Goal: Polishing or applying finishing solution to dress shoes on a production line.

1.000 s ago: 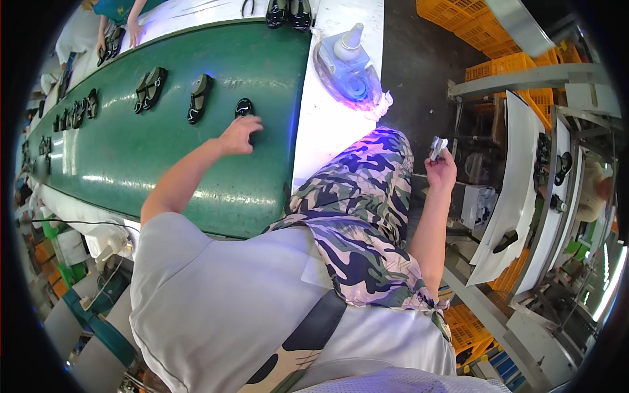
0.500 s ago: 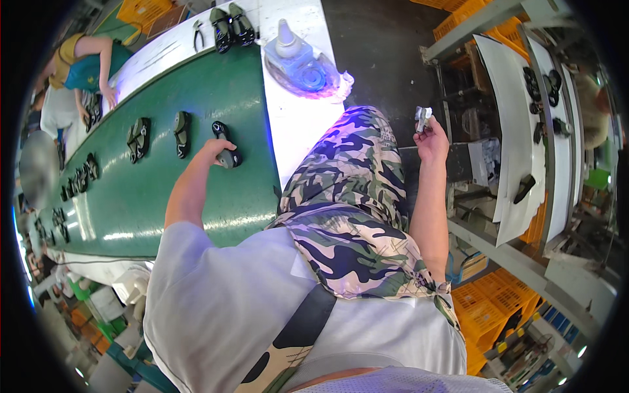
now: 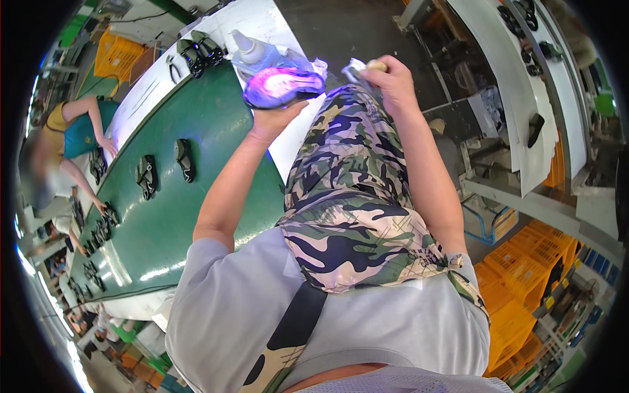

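My left hand [image 3: 278, 119] holds up a shoe [image 3: 282, 88] by its underside, over the white ledge beside the green belt. Bright purple and white light floods the shoe, washing out detail. Its fingers are partly hidden behind the shoe. My right hand [image 3: 394, 82], above my camouflage-covered lap, is closed on a small tan-ended tool with a white wad [image 3: 356, 70] at its tip; the exact kind cannot be made out. Just behind the shoe stands a pale nozzle bottle [image 3: 249, 49], with crumpled plastic around it.
Single dark shoes [image 3: 184, 160] lie on the green belt [image 3: 216, 124]. A pair of shoes [image 3: 200, 54] and pliers [image 3: 173, 69] rest on the far ledge. Co-workers [image 3: 82, 128] handle shoes at left. White shelves [image 3: 511, 131] stand right, above orange crates [image 3: 524, 262].
My left hand has lifted the shoe off the belt and carried it right, toward the bottle. My right hand has moved left and inward with the tool. My view has shifted slightly.
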Action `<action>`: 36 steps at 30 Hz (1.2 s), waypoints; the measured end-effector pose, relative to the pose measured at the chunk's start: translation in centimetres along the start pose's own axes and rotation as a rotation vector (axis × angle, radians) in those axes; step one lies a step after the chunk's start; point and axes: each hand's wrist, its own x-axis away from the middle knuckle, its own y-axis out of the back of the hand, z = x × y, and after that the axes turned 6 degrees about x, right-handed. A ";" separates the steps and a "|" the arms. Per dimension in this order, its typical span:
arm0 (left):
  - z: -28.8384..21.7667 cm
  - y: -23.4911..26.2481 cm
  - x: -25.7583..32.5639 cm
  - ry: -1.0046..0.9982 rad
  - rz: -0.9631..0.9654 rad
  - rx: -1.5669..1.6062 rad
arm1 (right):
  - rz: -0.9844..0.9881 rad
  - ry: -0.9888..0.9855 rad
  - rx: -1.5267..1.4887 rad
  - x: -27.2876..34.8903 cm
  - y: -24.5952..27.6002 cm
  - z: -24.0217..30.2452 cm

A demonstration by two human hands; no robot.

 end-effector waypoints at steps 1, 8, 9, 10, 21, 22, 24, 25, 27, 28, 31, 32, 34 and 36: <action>0.7 0.0 -0.7 -0.125 0.108 -0.244 | 0.020 0.037 0.046 0.0 -0.5 0.5; -2.4 -3.1 -2.4 -0.517 0.238 -0.277 | -0.030 0.070 -0.026 0.8 -1.3 1.9; -2.5 -3.2 -2.4 -0.516 0.244 -0.275 | -0.062 0.093 -0.026 0.8 -1.1 1.8; -2.6 -3.4 -2.3 -0.500 0.243 -0.284 | -0.067 0.091 -0.029 0.8 -1.0 1.6; -4.2 -5.0 -2.6 -0.423 0.286 -0.446 | 0.061 0.034 -0.212 3.6 -2.0 4.2; -4.6 -5.2 -2.6 -0.422 0.286 -0.446 | 0.061 0.032 -0.211 3.7 -1.9 4.5; -5.1 -5.8 -2.6 -0.267 0.305 -0.440 | 0.065 0.123 -0.066 3.8 -1.8 5.3; -4.9 -5.7 -2.6 -0.267 0.297 -0.440 | 0.072 0.124 -0.063 4.0 -1.7 5.8; -4.8 -5.2 -2.7 -0.101 0.394 -0.458 | 0.062 0.186 0.135 4.3 -1.7 6.9; -4.8 -5.1 -2.6 -0.102 0.385 -0.459 | 0.071 0.189 0.139 4.3 -1.7 7.4; -5.9 -5.0 -3.3 0.061 0.520 -0.474 | 0.068 0.207 0.175 4.0 -1.5 8.1; -6.5 -4.8 -3.6 0.158 0.603 -0.488 | 0.064 0.237 0.195 3.8 -1.4 8.0; -6.0 -3.9 -3.7 0.252 0.702 -0.470 | 0.067 0.270 0.215 3.3 -1.5 8.0; -6.2 -3.4 -3.7 0.328 0.732 -0.392 | 0.075 0.313 0.227 2.8 -1.5 7.8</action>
